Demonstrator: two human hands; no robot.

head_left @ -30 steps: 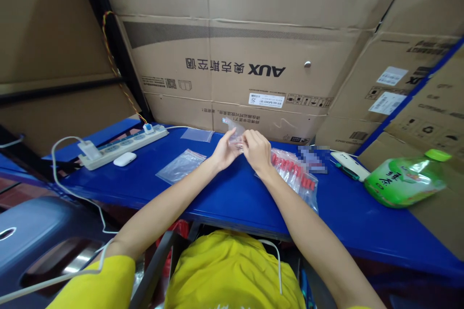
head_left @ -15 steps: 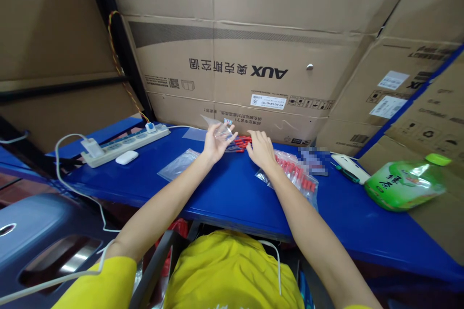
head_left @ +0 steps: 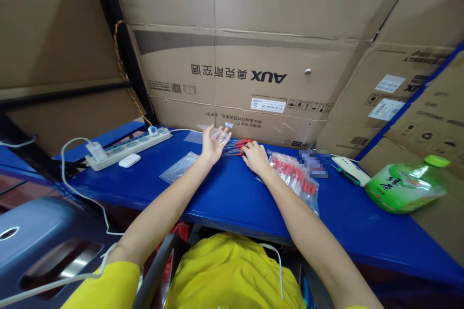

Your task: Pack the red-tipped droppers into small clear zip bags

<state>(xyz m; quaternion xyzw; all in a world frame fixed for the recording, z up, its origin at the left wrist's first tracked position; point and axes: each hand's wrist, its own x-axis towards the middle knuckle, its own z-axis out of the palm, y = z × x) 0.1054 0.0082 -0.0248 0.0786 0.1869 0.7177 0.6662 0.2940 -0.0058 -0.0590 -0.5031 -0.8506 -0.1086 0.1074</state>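
While the left hand (head_left: 213,144) lifts a small clear bag (head_left: 219,133) just above the centre of the frame, its fingers spread loosely and the bag pinched at the thumb, the right hand (head_left: 254,157) lies beside it, fingers curled down onto a loose bunch of red-tipped pieces (head_left: 237,145) on the blue table (head_left: 232,193); whether it grips any yet I cannot tell. By the look of it, the step in hand is gathering pieces for bagging. Next would call for a firm pinch on a few pieces and the bag's mouth held open. Right of centre lies a full bag of red pieces (head_left: 295,178); left of centre an empty bag (head_left: 179,167), a power strip (head_left: 126,147) and a white case (head_left: 129,160); far right, a green bottle (head_left: 404,186).
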